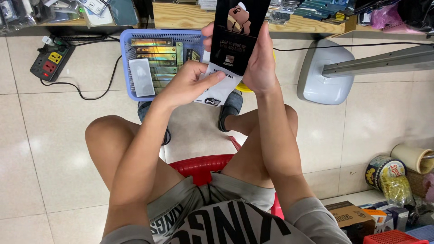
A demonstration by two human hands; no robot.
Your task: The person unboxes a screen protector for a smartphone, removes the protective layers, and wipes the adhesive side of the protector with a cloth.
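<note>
Your right hand [262, 63] grips the black sleeve [239, 31] upright so your left hand's [187, 83] fingers [212, 77] can pinch its white insert [217, 90].

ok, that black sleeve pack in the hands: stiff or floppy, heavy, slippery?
The black pack probably is stiff: it stands straight above the right hand without sagging. Likely light, since fingers alone carry it. The white insert under the left hand appears to slide out, so the glossy sleeve may be slippery.
</note>
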